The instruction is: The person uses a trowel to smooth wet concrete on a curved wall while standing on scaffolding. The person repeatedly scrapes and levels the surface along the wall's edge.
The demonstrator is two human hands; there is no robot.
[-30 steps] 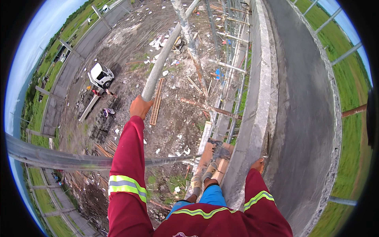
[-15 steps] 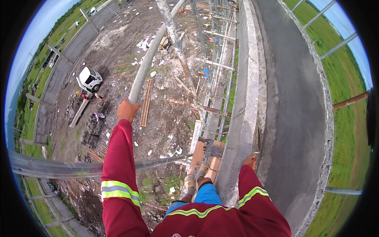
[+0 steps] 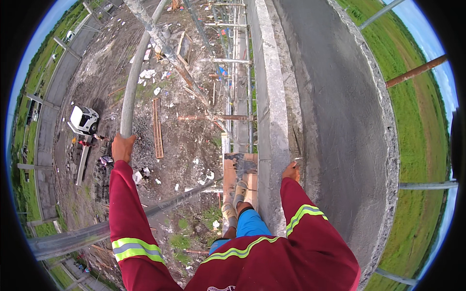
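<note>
My left hand (image 3: 124, 147) is wrapped round the lower end of a long grey scaffold pipe (image 3: 130, 97), which rises away from me. My right hand (image 3: 291, 171) is closed beside the concrete ledge (image 3: 279, 114), on a slim pointed tool (image 3: 297, 145) that looks like a trowel seen edge-on. Its handle is mostly hidden by my fingers. Right of this hand runs a wide strip of smooth grey cement (image 3: 340, 111). My feet stand on a narrow wooden plank (image 3: 250, 182) left of the ledge.
The ground lies far below on the left, with a white truck (image 3: 83, 120), people and stacked blocks. Scaffold tubes (image 3: 227, 61) and a rusty crossbar (image 3: 213, 118) stand ahead. A thick grey pipe (image 3: 160, 206) crosses under my left arm. Grass (image 3: 412, 126) lies beyond the rough right edge.
My view has turned, so the ground, ledge and scaffold shift left in the picture. My left hand stays on the pipe, and my right stays by the ledge with the tool.
</note>
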